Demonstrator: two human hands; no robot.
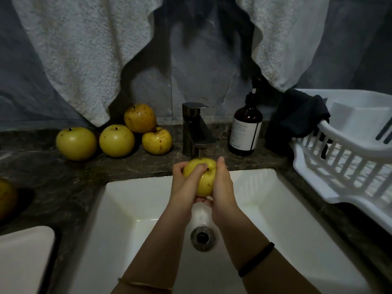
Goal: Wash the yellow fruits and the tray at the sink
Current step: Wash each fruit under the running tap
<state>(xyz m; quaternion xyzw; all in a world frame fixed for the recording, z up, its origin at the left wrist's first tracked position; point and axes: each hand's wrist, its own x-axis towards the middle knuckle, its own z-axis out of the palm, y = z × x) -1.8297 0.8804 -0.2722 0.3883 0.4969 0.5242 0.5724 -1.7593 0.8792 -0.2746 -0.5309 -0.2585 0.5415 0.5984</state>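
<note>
Both my hands hold one yellow fruit (204, 179) under the faucet (196, 128), over the white sink (135, 200). My left hand (184, 183) wraps its left side with the thumb across the top near the stem. My right hand (222, 183) cups its right side, fingers curled underneath. A thin stream of water falls from the spout onto the fruit. Several more yellow fruits lie on the dark counter at the back left, among them a large one (76, 143), a second (116, 140) and a spotted one (157, 140). Another yellow fruit (6, 198) shows at the left edge.
A brown pump bottle (246, 128) stands right of the faucet. A white plastic dish rack (347, 158) with a dark cloth (297, 115) fills the right counter. A white object (23, 257) sits at the lower left. Towels (84, 49) hang above. The drain (202, 237) is in the basin.
</note>
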